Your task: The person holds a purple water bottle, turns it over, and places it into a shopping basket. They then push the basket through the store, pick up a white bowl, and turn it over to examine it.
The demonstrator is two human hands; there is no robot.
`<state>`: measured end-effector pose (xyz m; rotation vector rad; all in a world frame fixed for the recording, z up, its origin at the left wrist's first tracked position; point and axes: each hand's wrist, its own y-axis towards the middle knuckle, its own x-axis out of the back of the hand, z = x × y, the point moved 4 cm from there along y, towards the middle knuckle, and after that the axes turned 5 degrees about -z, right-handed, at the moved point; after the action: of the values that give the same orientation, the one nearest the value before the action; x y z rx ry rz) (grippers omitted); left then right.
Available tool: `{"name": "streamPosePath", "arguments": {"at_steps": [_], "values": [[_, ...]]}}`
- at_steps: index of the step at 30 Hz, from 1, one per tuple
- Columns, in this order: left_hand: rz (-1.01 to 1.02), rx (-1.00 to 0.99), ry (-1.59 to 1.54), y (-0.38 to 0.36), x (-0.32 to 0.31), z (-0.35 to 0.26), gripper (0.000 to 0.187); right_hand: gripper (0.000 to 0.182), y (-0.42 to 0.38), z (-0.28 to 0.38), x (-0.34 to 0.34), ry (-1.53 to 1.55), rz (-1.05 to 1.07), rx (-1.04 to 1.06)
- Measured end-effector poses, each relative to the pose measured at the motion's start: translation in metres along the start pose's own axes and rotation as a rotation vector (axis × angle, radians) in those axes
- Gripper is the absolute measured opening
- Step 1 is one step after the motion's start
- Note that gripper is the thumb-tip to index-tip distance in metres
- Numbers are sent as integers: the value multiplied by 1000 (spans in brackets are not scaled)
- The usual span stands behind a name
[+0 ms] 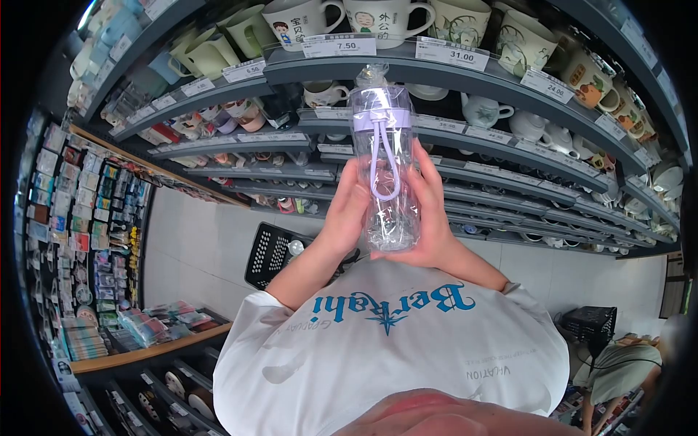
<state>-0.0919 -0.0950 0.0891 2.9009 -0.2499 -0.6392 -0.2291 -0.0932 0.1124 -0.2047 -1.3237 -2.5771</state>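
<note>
Both hands close partway around one clear bottle (393,225), fingers curled to its width: I see the left hand (350,202) against one side and the right hand (429,211) cupping the other side, low down near the base. From my remote feed, the bottle stands roughly upright in front of the chest, clear of the shelf (327,71) where the mugs (456,20) sit. So it is in hand, lifted free of any surface. Its lilac lid (385,119) is on, the strap loop (374,166) hangs down the front, and a shiny plastic wrapper (374,75) encloses it, bunched at the top; I judge it unopened. A black basket (256,263) lies below, beside the left forearm, apart from the bottle. I can't tell what the small pale thing (295,248) at the basket is.
</note>
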Motion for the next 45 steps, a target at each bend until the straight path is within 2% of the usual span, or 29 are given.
{"name": "streamPosePath", "arguments": {"at_steps": [2,4,11,16,18,21,23,24,26,28,29,32,34,35,37,41,45], "values": [[10,0,13,0,-3,-1,67,118,1,2,3,11,-16,29],[-10,-37,-17,1,-9,-6,54,118,-1,0,7,-9,-8,43],[-26,-137,65,7,-25,-17,59,114,-6,-2,21,-7,56,51],[-130,-227,368,9,-38,-15,65,113,-6,-1,38,-107,91,-11],[-106,-231,385,8,-40,-11,65,113,-10,-5,42,-161,104,-28],[-79,-188,369,8,-33,1,70,109,-22,-15,47,-37,78,-131],[-78,-145,338,9,-37,6,74,107,-27,-22,50,332,-64,-214],[-121,-195,343,8,-43,5,76,107,-27,-23,54,335,-64,-213],[-163,-239,351,5,-51,3,79,106,-27,-21,61,619,-93,-201],[-40,-251,304,2,-62,4,81,106,-31,-22,67,663,-95,-222],[-41,-243,306,-1,-62,6,81,105,-32,-22,70,702,-92,-241],[-31,-333,460,-9,-64,10,90,103,-31,-22,78,763,-83,-277],[14,-409,662,-12,-67,10,104,102,-32,-23,83,766,-71,-287],[16,-410,663,-11,-66,13,104,102,-32,-23,84,771,-60,-294],[60,-526,855,-12,-66,13,114,102,-35,-25,84,760,-72,-287],[76,-577,1007,-11,-74,9,117,101,-37,-27,87,727,-71,-283],[46,-630,1072,-15,-86,5,110,100,-36,-26,87,736,-59,-254]]}}
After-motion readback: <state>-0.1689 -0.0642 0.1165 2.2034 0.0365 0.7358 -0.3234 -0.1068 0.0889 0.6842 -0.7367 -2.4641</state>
